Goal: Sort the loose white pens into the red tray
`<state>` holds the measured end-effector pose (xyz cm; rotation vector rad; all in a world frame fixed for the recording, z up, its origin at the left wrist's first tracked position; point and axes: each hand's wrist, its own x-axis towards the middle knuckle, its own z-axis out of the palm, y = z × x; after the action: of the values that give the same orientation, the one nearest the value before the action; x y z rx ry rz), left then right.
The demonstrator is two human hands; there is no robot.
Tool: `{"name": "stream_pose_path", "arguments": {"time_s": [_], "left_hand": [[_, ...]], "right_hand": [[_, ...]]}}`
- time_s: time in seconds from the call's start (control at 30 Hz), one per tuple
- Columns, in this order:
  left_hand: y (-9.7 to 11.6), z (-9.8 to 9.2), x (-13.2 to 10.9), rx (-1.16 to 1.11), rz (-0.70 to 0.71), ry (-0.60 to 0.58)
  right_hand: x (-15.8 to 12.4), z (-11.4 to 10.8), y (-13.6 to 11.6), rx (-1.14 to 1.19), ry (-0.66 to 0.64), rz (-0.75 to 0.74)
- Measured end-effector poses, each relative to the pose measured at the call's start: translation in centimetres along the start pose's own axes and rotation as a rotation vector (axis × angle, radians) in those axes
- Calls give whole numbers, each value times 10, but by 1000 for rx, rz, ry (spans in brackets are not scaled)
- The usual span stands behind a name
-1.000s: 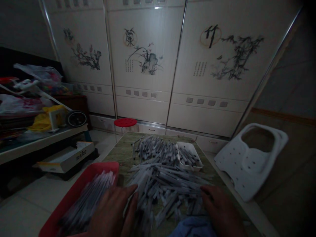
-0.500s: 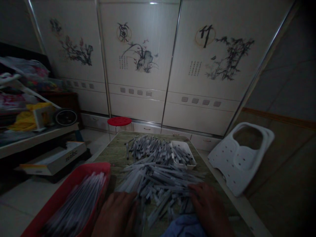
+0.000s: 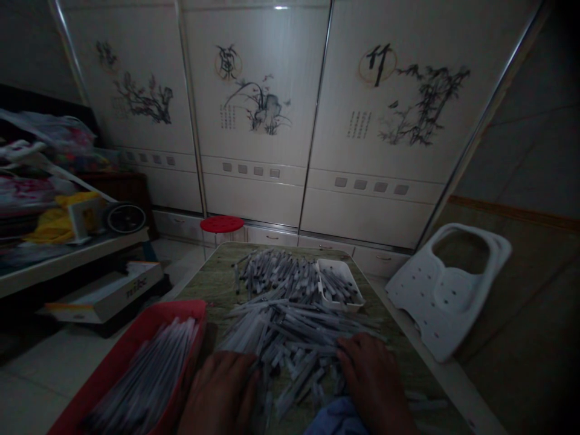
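A loose heap of slim, pen-like sticks [image 3: 308, 317], grey and translucent, covers the middle of a green wood-grain table [image 3: 212, 275]. At the heap's near left edge is my left hand [image 3: 220, 389], its fingers curled and pressed together; what they hold is hidden. Beside it lies a bundle of clear, flat plastic strips [image 3: 244, 332]. My right hand [image 3: 374, 377] bends its fingers at the heap's right edge, thumb close to the fingertips; anything between them is too dark to name. Short pale pieces [image 3: 296, 362] lie between both hands.
Left of my left hand stands a red tray [image 3: 199, 314] with many thin sticks inside. A white box [image 3: 342, 305] at the far right holds dark-tipped sticks. Beyond the table are a red stool [image 3: 222, 225] and, at right, a folded white plastic seat [image 3: 435, 296].
The view has shifted slightly, and the picture is a little sharper. My right hand has moved slightly left along the heap's edge. My left hand stays curled in nearly the same place.
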<state>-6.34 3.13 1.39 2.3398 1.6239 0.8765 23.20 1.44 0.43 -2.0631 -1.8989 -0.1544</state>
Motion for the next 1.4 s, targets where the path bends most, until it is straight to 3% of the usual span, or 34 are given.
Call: {"name": "stream_pose_path", "arguments": {"time_s": [0.33, 0.57, 0.77, 1.13, 1.4], "left_hand": [[3, -7, 2, -29, -35, -42], [3, -9, 1, 0, -72, -65], [7, -7, 3, 24, -96, -126], [8, 4, 6, 75, -101, -113], [14, 0, 9, 122, -150, -101]], "right_hand": [[0, 8, 8, 137, 22, -21], [-3, 1, 9, 225, 49, -38], [-3, -7, 9, 280, -34, -28], [-4, -6, 13, 231, -58, 26], [-3, 0, 21, 317, -57, 100]]}}
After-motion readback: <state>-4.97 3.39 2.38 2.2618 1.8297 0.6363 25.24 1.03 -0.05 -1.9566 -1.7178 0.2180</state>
